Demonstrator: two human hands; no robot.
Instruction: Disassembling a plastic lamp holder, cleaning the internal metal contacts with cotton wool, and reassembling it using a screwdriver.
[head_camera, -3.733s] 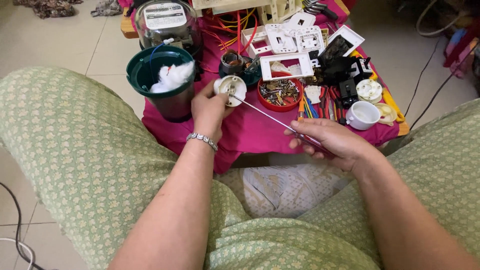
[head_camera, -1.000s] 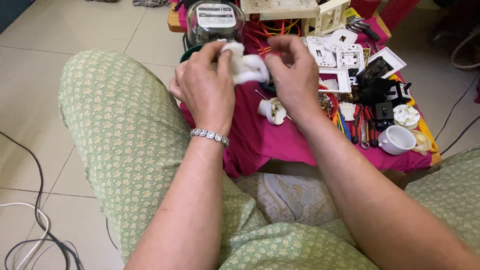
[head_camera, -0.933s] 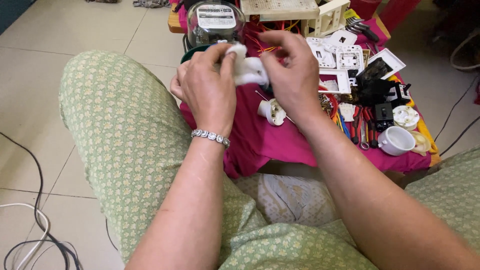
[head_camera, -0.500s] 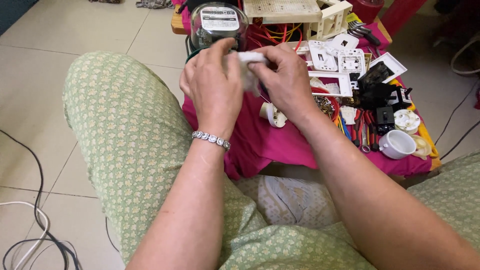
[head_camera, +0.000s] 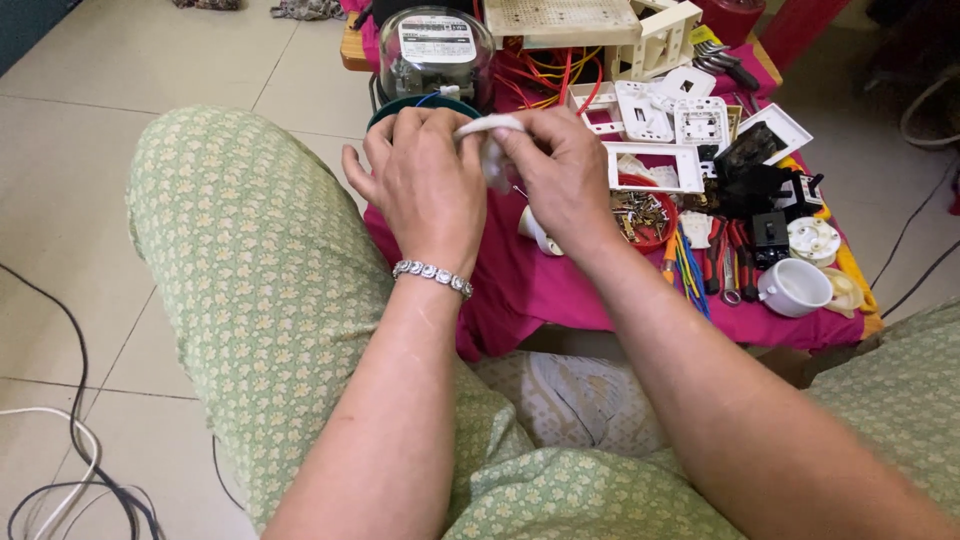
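The white cloth wad (head_camera: 490, 140) we pinch between our left hand (head_camera: 425, 185) and right hand (head_camera: 565, 180) is mostly hidden by fingers.

The cloth (head_camera: 492, 150) is white, the bench cover (head_camera: 560, 280) magenta, the trousers (head_camera: 250, 290) pale green with a small leaf pattern.

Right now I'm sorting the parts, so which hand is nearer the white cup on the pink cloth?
Right. The right hand is up left of the white cup, across the red bowl of screws; the left hand lies farther left, beyond the right hand.
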